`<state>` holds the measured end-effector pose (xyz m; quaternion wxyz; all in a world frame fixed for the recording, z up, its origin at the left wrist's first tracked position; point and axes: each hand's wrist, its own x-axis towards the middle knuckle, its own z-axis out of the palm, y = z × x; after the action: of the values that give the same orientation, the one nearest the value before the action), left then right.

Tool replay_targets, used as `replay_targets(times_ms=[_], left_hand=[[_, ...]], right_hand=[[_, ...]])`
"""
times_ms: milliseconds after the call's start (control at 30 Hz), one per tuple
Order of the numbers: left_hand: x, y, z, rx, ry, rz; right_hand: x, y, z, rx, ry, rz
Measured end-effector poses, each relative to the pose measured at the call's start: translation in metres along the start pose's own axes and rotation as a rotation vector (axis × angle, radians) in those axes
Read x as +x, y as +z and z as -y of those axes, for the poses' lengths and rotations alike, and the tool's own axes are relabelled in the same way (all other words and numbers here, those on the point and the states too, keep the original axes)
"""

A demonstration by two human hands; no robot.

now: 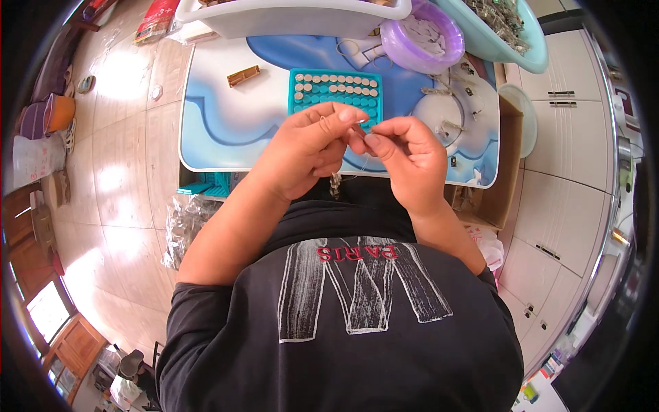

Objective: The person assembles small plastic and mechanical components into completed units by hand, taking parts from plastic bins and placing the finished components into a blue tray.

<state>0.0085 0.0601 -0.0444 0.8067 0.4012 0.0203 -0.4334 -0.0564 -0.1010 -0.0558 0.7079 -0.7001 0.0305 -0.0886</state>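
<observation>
Both hands meet over the near edge of the blue and white table (pixel 226 130). My left hand (pixel 309 144) is closed in a pinch, with a tiny pale glint at its fingertips. Close against it, my right hand (pixel 415 161) pinches with thumb and forefinger. What they hold is too small to make out; fine thread-like strands seem to hang below the fingers. Just beyond the hands lies a teal tray (pixel 292 86) with rows of round pockets. Small beige discs (pixel 334 79) fill its far row and part of the following rows. My fingers cover its near right part.
A brown open-sided piece (pixel 244 75) lies left of the tray. Behind stand a white bin (pixel 288 24), a purple bowl (pixel 391 51) and a light-blue basin (pixel 535 58) heaped with small parts. Small dark pieces (pixel 469 91) are scattered at right, beside a cardboard box (pixel 508 144).
</observation>
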Motion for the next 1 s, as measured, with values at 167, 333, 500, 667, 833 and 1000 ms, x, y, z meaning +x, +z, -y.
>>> replay_targets(times_ms=[167,333,500,667,833,1000], left_hand=[[0.001,-0.004,0.011,-0.027,0.005,-0.037],[-0.003,-0.002,0.007,0.242,0.046,-0.145],[-0.004,-0.004,0.000,0.282,0.009,-0.110],[-0.006,0.001,-0.003,0.399,0.027,-0.165],[-0.008,0.000,-0.005,0.326,-0.035,-0.111],[-0.007,-0.002,0.003,0.073,-0.116,-0.013]], right_hand=[[-0.001,0.006,-0.006,0.185,0.014,-0.045],[-0.001,-0.001,-0.012,-0.050,-0.036,0.003],[0.004,-0.006,-0.008,-0.151,-0.179,0.026],[0.012,-0.011,0.004,-0.317,-0.289,0.047],[0.015,-0.012,0.010,-0.487,-0.428,0.138],[0.016,-0.010,0.010,-0.505,-0.481,0.076]])
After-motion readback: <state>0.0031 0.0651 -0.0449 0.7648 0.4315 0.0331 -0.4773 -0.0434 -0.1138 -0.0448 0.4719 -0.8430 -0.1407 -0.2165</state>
